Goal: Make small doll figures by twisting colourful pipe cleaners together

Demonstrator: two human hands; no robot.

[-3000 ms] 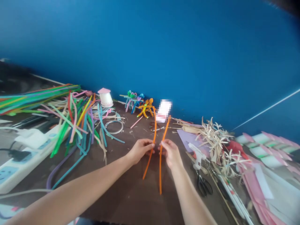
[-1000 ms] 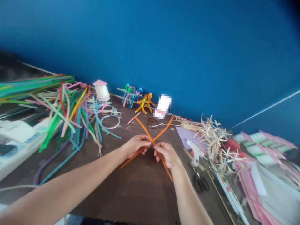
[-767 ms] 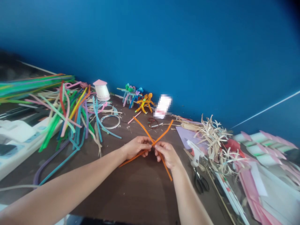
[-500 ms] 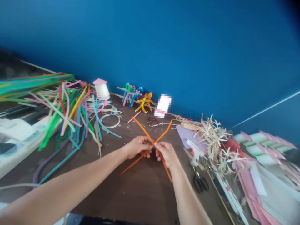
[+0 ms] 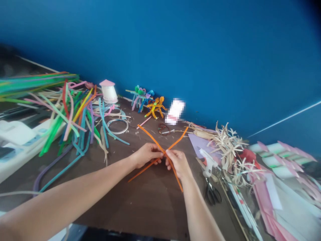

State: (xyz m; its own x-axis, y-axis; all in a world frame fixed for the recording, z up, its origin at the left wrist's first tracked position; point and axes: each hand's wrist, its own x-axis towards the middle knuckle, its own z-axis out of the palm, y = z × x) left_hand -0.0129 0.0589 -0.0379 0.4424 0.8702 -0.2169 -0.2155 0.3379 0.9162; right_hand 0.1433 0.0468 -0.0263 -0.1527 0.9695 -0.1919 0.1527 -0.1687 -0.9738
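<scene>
Orange pipe cleaners [image 5: 151, 136] cross in an X above the dark table, their four ends spread outward. My left hand [image 5: 148, 155] pinches them just left of the crossing. On the right side of the crossing, my right hand [image 5: 176, 160] grips them between thumb and fingers. The two hands nearly meet, and the fingertips partly hide the crossing point. Beyond them stand small pipe-cleaner figures: a yellow-orange one [image 5: 155, 107] and a blue, green and purple cluster [image 5: 141, 97].
Loose coloured pipe cleaners [image 5: 80, 124] lie at left beside a white device [image 5: 15, 140]. A tape roll [image 5: 117, 126] and a small pink-roofed tower [image 5: 108, 92] stand behind. At right are a glue gun [image 5: 208, 160], scissors [image 5: 213, 194], dried strips [image 5: 228, 144] and pink paper [image 5: 265, 201].
The upper ends of the orange pipe cleaners have spread slightly farther apart. Both hands keep their pinch at the crossing, and the camera view has shifted a little.
</scene>
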